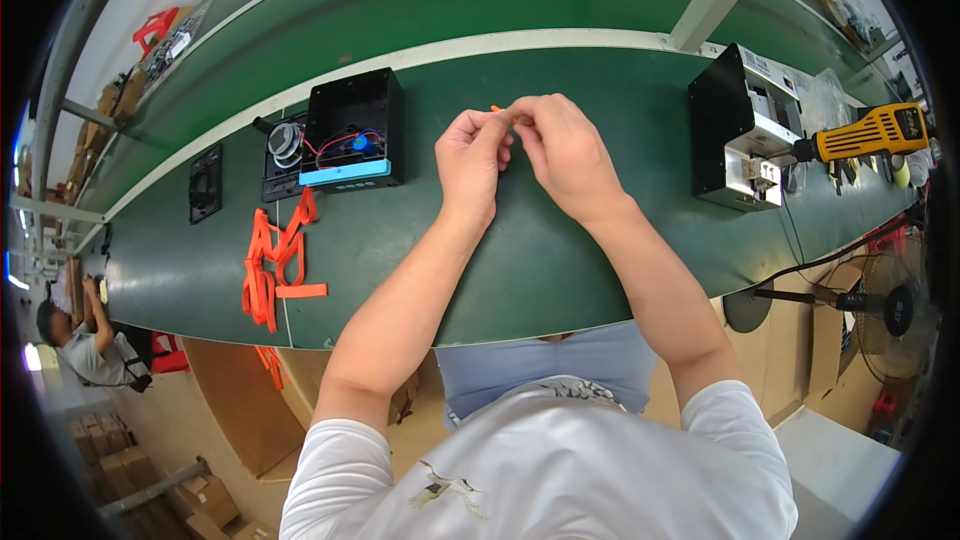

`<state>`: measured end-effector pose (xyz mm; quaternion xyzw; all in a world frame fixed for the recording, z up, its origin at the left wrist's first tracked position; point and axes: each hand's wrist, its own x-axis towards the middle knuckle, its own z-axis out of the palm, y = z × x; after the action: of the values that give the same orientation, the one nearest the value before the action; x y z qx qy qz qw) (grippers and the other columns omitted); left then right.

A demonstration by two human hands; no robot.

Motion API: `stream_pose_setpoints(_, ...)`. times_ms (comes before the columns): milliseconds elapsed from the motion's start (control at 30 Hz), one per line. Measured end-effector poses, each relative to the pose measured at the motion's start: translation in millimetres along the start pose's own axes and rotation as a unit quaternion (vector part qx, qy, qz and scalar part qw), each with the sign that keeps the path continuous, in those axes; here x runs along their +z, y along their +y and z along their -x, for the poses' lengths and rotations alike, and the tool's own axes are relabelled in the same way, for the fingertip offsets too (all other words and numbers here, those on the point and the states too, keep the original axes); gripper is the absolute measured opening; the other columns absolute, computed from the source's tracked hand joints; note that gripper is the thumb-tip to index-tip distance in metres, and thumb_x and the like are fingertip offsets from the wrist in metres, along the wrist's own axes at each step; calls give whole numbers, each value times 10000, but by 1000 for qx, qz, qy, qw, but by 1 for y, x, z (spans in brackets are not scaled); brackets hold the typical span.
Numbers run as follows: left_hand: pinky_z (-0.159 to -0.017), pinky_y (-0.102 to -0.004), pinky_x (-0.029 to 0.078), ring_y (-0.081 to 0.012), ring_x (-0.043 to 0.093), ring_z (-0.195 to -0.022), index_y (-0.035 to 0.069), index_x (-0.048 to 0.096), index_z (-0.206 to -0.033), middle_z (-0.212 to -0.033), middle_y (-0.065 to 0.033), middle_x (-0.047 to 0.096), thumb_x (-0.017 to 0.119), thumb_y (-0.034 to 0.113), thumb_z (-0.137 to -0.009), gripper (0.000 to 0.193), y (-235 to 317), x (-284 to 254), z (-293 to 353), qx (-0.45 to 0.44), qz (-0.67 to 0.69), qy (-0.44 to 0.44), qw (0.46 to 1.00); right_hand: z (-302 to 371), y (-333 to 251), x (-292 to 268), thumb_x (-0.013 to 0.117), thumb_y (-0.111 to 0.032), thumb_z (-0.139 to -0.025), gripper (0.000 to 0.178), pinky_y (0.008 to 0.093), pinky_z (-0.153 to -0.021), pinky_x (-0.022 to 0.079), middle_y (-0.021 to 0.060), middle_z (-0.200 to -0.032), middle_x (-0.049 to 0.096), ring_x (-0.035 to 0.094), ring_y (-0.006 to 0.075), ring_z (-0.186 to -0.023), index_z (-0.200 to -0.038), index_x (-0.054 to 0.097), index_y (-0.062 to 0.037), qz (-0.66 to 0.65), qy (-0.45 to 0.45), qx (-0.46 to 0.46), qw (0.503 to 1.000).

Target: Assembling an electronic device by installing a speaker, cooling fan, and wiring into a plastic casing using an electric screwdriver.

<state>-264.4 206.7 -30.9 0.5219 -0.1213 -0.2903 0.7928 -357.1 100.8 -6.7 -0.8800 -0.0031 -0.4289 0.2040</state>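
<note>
My left hand [470, 162] and my right hand [568, 155] meet above the middle of the green bench, fingers bent and pinching. Between their fingertips a small orange piece [496, 108] pokes out; most of it is hidden, so its kind is unclear. To the left of my hands stands an open black box-shaped housing [352, 100] with a light blue strip [345, 173] along its front edge. Red and blue wires and a blue round part [361, 142] show inside it. Beside it lies a round silver speaker-like part [285, 144] on a black panel.
A tangled orange strap [262, 270] lies front left, near a flat black frame [205, 184]. On the right are a black and silver metal case [735, 130] and a yellow heat gun [870, 132]. A fan [893, 312] stands off the right edge. Another person [95, 345] sits far left.
</note>
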Motion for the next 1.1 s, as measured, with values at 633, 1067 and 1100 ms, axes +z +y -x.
stream_pose_setpoints(633, -580, -194, 433, -18, 542, -665, 41, 635, -907, -800, 7, 654, 711, 122, -977, 132, -1, 0, -3, 94, -67, -10, 993, 1, 9, -5, 734, 55, -830, 442, 276, -769, 564, 69, -964, 738, 712, 153, -824, -1243, 600, -28, -158, -24, 174, 972)
stream_pose_setpoints(1067, -593, -204, 440, -29, 556, -677, 34, 632, -864, -812, -4, 663, 705, 93, -967, 140, -1, 2, 4, 95, -94, 6, 991, 2, 4, -2, 718, 82, -758, 519, 382, -746, 556, 81, -822, 626, 645, 256, -781, -1241, 570, -35, -46, -10, 58, 997)
stream_pose_setpoints(1100, -582, -208, 433, -36, 547, -658, 44, 627, -857, -794, -4, 651, 706, 104, -964, 146, -1, 2, 4, 78, -75, 5, 994, 3, 4, -2, 715, 86, -759, 522, 386, -747, 557, 83, -820, 620, 645, 256, -782, -1243, 558, -28, -54, -20, 66, 996)
